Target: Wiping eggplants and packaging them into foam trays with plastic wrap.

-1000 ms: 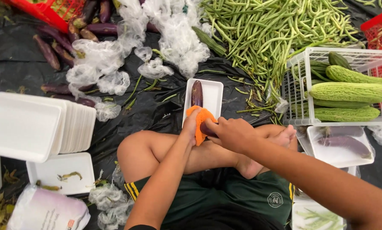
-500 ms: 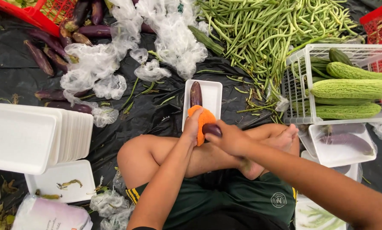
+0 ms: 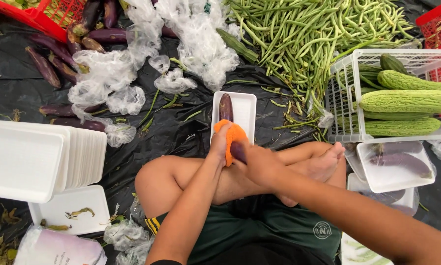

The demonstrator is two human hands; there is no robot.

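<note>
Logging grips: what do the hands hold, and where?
Left hand holds an orange cloth; right hand grips an eggplant by its near end.

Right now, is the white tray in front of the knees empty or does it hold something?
Not empty: the white tray holds one dark purple eggplant lying lengthwise along its left side; the right side is bare.

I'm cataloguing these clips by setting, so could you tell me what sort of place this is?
Probably a produce-packing spot on the floor: a black plastic sheet spread with green beans, stacked white foam trays, and crated bitter gourds.
</note>
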